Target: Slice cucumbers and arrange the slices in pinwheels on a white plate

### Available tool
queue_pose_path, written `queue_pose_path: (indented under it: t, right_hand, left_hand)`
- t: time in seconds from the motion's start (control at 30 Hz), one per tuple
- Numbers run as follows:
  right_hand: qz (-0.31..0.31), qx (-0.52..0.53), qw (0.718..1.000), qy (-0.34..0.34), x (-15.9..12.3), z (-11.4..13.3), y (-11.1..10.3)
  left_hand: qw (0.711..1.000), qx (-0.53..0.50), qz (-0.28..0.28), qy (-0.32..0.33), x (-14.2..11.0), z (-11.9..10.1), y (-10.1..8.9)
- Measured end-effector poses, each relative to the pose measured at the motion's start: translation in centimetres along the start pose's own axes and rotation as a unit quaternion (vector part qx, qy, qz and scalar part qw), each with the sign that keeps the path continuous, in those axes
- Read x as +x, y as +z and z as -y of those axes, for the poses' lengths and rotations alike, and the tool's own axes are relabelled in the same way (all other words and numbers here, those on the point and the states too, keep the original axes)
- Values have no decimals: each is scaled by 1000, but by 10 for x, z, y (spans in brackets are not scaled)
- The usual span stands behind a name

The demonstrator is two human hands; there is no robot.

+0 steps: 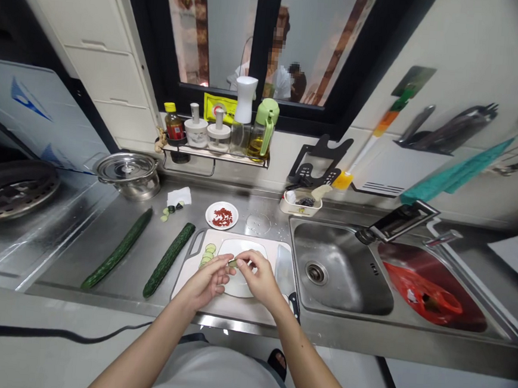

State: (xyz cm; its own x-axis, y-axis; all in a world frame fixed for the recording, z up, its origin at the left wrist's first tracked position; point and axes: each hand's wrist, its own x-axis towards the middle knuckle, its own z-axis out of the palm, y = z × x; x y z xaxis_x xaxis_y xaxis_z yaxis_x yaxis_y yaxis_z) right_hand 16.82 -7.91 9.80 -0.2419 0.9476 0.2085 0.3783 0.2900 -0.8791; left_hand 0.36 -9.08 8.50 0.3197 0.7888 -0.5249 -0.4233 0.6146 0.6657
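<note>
Both my hands meet over a white plate (pixel 237 247) that lies on a white cutting board (pixel 250 308). My left hand (pixel 207 281) and my right hand (pixel 259 275) pinch a small green cucumber slice (pixel 232 263) between their fingertips above the plate. A short row of cucumber slices (pixel 207 254) lies on the board just left of the plate. A cleaver (pixel 285 269) rests on the board's right side, its black handle pointing toward me.
Two whole cucumbers (pixel 120 247) (pixel 168 258) lie on the steel counter to the left. A small dish of red bits (pixel 222 215) sits behind the board. The sink (pixel 337 275) is to the right, a lidded pot (pixel 129 173) at the back left.
</note>
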Motion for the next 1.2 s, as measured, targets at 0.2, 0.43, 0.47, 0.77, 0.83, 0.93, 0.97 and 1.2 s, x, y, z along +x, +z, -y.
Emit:
queue_pose_path:
  t: [0.2,0.43,0.47,0.77,0.83,0.93,0.97,1.2]
  right_hand:
    - [15,-28,999,-21,-4,3,-5]
    - [14,-47,998,-31,-5,2,-8]
    - [19,-51,998,-38,-4,2,-9]
    - [46,-110,992,-46,0,-8,-11]
    - [46,-111,992,-32,2,-18,-10]
    - [51,-107,993,-7,5,-38,-7]
    - [54,-105,993,0,7,-46,-6]
    - [87,-124,985,87,18,-91,2]
  left_hand:
    - [1000,-5,2,21,1,-7,5]
    - [985,125,-43,113,-5,-16,14]
    - [982,136,-43,122,-5,-17,14]
    - [955,203,-17,215,11,-13,5]
    - [951,221,-22,216,21,-8,3]
    - [948,238,-24,208,41,-1,-1]
    - [948,242,-21,205,49,1,-3]
    - [940,293,-31,173,96,18,-15]
